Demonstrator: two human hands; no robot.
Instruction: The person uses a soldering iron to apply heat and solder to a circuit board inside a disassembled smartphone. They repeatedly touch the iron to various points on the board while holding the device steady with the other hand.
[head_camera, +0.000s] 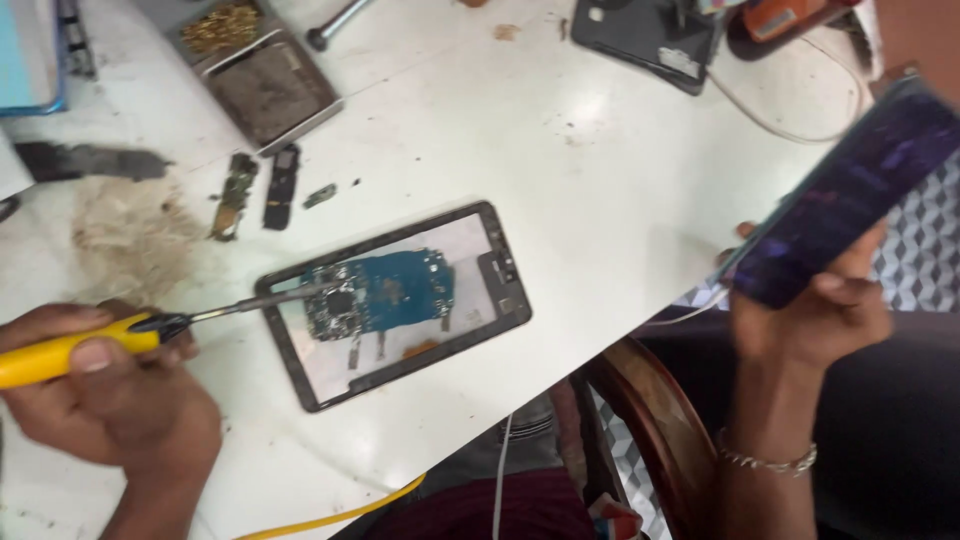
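Note:
My left hand (130, 400) grips the yellow handle of a soldering iron (50, 355) at the lower left. Its thin metal tip (300, 293) rests against the left end of a blue circuit board (390, 292). The board lies inside an open black phone frame (505, 290) on the white table (600, 180). Off the table's right edge, my right hand (810, 320), with a metal bracelet on the wrist, holds up a phone (850, 190) with a dark purple screen, tilted.
A metal tin (268, 92) with dark residue and brass bits (220, 27) stands at the back left. Small loose boards (235, 195) lie beside a brown stain (130, 235). A black device (645, 35) and white cable (780, 125) are at the back right. A wooden chair (650, 430) stands below the table edge.

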